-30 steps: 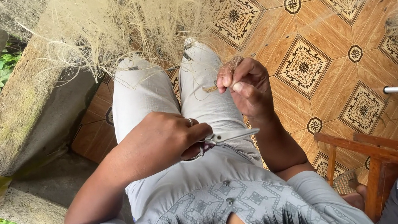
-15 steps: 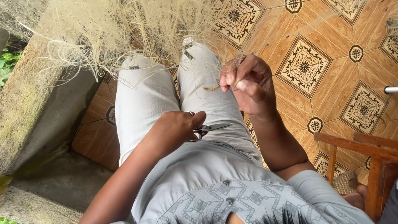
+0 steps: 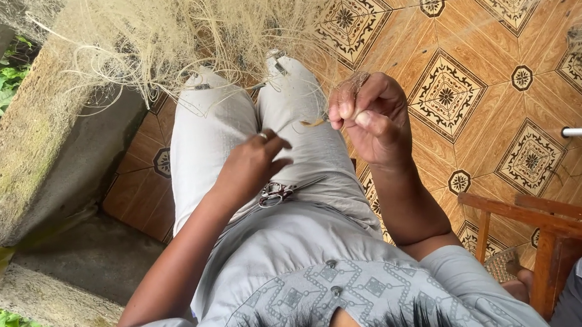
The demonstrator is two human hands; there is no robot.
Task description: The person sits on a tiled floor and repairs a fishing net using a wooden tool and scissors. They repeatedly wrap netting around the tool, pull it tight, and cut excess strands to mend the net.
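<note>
Right hand (image 3: 368, 118): I pinch a thin pale fibre strand (image 3: 314, 121) between thumb and fingers, above my right thigh.
Left hand (image 3: 253, 165): fingers loosely curled, reaching toward the strand's free end, holding nothing.
Doing it well: I keep the strand taut, pinching near its tip.
Lap: small scissors (image 3: 281, 190) lie under my left hand.
Ahead: tangled fibre bundle (image 3: 193, 27) hangs over my knees, loose threads snagging.
Right side: wooden chair (image 3: 558, 227), close to my elbow.

Two hands, left (image 3: 251, 167) and right (image 3: 367, 119), one pair of scissors (image 3: 281, 190), one fibre heap (image 3: 193, 27), one wooden chair (image 3: 572, 225).
</note>
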